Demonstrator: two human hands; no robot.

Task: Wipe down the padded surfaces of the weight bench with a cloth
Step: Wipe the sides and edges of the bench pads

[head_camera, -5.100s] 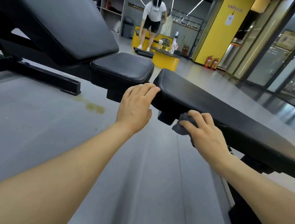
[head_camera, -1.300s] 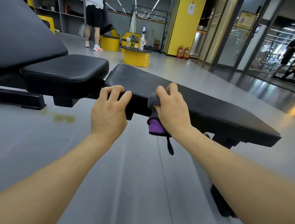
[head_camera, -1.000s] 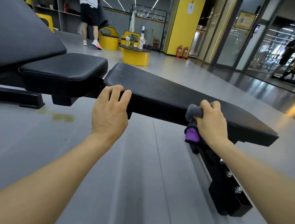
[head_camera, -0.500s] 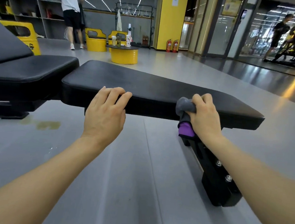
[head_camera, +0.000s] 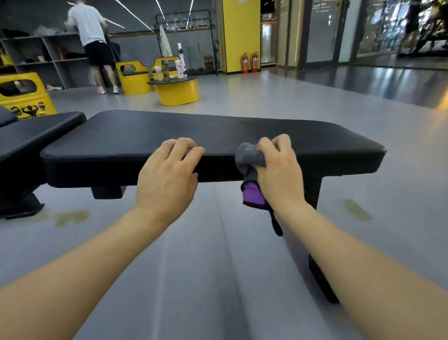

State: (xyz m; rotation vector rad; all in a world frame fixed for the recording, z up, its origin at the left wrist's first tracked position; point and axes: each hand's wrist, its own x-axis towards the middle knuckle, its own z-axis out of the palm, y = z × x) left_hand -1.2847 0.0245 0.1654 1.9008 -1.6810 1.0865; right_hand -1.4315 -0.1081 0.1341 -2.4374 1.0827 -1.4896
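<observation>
The long black padded worktop (head_camera: 220, 140) of the weight bench runs left to right across the middle of the room, its near edge facing the person. The left hand (head_camera: 167, 177) rests on that near edge about midway along, fingers (head_camera: 184, 146) bent over onto the top surface, holding nothing else. Just to its right, the right hand (head_camera: 279, 174) grips a bunched grey cloth (head_camera: 248, 157), fingers curled round it, and presses it against the near top edge of the pad. A purple part (head_camera: 253, 195) of the cloth hangs below the hand against the side of the pad, and a thin dark strap (head_camera: 275, 223) dangles lower still. A second black pad (head_camera: 24, 138) adjoins at the left end. The grey floor (head_camera: 209, 276) shows yellowish stains (head_camera: 66, 216) near left under the bench and another near right. Far left, a person (head_camera: 91, 38) in a white top and dark shorts stands at grey shelving (head_camera: 39, 56), beside yellow drum seats (head_camera: 133, 78) and a yellow drum table (head_camera: 178, 91) bearing bottles.
</observation>
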